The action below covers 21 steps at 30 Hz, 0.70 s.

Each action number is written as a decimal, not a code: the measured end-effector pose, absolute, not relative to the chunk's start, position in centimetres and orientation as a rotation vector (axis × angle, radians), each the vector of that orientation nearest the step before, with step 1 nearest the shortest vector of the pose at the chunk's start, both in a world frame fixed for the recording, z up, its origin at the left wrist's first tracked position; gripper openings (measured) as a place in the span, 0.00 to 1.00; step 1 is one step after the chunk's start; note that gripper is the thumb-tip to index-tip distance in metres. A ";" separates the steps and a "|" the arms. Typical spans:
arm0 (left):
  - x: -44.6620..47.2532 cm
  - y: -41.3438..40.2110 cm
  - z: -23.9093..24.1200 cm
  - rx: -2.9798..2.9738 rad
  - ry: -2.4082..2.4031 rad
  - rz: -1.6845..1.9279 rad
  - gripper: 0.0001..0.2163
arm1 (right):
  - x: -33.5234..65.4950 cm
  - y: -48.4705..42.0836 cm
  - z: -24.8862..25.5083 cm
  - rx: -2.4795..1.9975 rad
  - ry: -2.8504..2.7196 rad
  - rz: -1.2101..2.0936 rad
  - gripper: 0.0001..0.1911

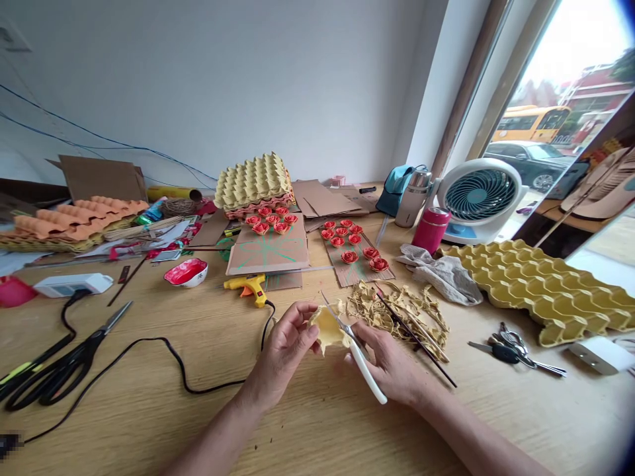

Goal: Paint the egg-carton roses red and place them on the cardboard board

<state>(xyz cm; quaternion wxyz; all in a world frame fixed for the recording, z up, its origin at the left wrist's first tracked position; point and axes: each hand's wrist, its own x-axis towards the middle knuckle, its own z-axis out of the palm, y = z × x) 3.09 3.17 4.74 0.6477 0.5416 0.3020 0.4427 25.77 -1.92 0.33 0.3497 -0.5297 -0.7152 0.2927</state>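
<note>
My left hand [292, 340] pinches a pale yellow egg-carton cup [328, 328] with a ragged edge, held above the table. My right hand [384, 357] grips small white-handled scissors [366, 371]. The blades lie across the cup's near right side, pointing up and left; whether they are cutting into it I cannot tell. Just beyond my right hand lies a heap of yellow carton trimmings [401, 314] with a dark thin stick [417, 340] across it. Red paper-pulp flowers [342, 233] sit on a cardboard piece [347, 272] behind the heap, and more red flowers [272, 220] on a cardboard stack [270, 254].
A yellow glue gun [248, 288], a bowl with red paint [185, 272] and black scissors [74, 363] lie to the left. Right are a yellow egg tray [540, 284], keys [516, 350], a grey cloth [441, 272], a pink can [431, 230] and a fan [480, 198].
</note>
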 end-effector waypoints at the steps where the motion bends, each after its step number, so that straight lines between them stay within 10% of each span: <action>1: 3.1 3.1 4.8 1.224 0.685 1.009 0.25 | 25.7 -1.9 0.3 -1.372 -1.854 0.753 0.16; 21: 3.0 3.0 6.0 1.353 0.711 0.881 0.23 | 25.7 -2.2 0.2 -1.421 -1.925 0.714 0.14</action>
